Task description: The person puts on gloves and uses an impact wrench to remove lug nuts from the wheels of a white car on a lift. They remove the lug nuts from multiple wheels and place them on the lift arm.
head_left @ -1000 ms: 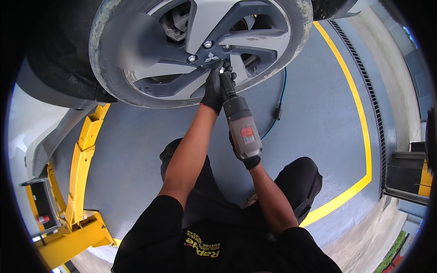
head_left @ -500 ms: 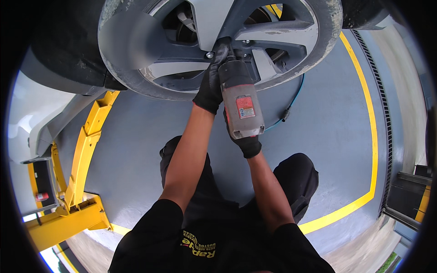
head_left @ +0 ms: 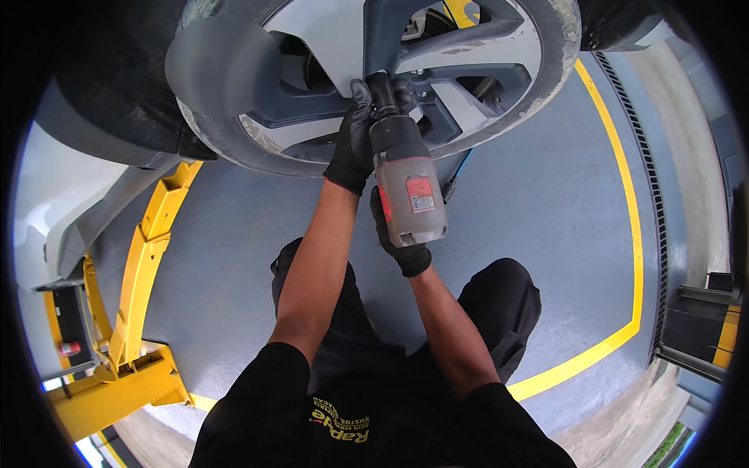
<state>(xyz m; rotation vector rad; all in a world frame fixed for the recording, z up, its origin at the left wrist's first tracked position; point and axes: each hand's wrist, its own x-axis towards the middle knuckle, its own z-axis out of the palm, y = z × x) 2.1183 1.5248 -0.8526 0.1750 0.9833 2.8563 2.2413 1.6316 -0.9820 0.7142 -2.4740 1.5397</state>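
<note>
A grey and black impact wrench (head_left: 410, 175) points away from me at the hub of a car wheel (head_left: 326, 47). From below, my right hand (head_left: 404, 253) in a black glove is closed on its grip, mostly hidden by the wrench body. My left hand (head_left: 353, 144), also gloved, is wrapped about the nose of the wrench and the dark socket (head_left: 382, 92). The socket's tip is at the wheel's centre area; I cannot tell whether it sits on a nut. A shiny wheel nut (head_left: 419, 72) shows to the right of it.
A yellow lift arm (head_left: 152, 234) stands at the left, below the car body (head_left: 78, 183). Behind the wrench a blue-green air hose (head_left: 462, 162) hangs toward the grey floor (head_left: 538, 203). A yellow floor line (head_left: 633, 234) and a drain grate (head_left: 654, 187) run along the right.
The impact wrench has shifted slightly left and toward me. My left hand has slid to the socket's left side, so the socket now shows. Less of the hose is visible.
</note>
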